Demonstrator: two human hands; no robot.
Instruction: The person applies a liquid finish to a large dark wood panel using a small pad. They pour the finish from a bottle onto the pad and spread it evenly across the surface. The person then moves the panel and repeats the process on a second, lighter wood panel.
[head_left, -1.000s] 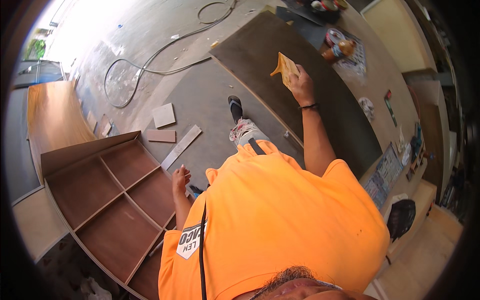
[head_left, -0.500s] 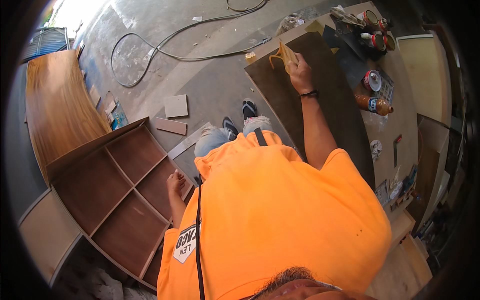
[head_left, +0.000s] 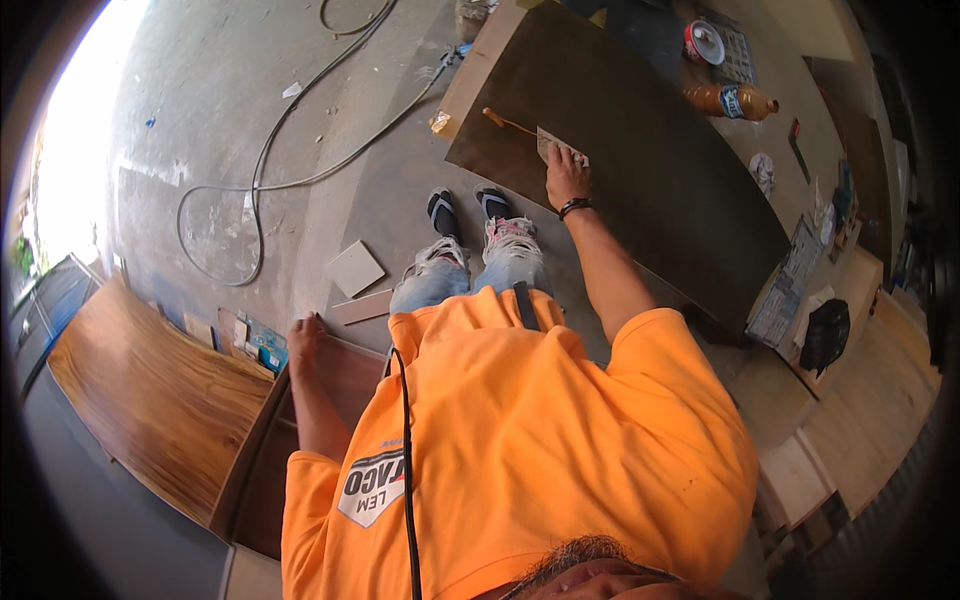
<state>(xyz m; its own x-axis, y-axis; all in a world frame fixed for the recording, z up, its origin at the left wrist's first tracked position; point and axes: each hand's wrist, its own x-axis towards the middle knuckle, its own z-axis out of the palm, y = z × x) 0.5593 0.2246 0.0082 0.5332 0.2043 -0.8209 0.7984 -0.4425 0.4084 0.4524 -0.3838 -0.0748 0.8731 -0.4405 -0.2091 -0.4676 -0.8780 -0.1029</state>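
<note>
My right hand [head_left: 568,172] grips a flat scraper [head_left: 550,143] over a large dark-brown panel [head_left: 640,170]. A thin ochre streak [head_left: 510,122], apparently paste, runs on the panel just left of the scraper. My left hand [head_left: 303,340] hangs with loosely bent fingers and nothing visible in it, above a reddish-brown compartmented box [head_left: 330,385] that is mostly hidden by my body. A small yellowish lump [head_left: 440,123] lies by the panel's left corner.
A wood-grain board [head_left: 150,390] leans at left. A looping hose [head_left: 258,230] crosses the floor near loose offcuts [head_left: 355,268]. At right are a plastic bottle [head_left: 730,101], a round can [head_left: 705,42], a black bag [head_left: 825,335] and plywood pieces [head_left: 850,420].
The whole view has shifted. My feet now stand side by side. The scraper has come down onto the panel, where the ochre streak now shows. My left hand appears farther forward and left.
</note>
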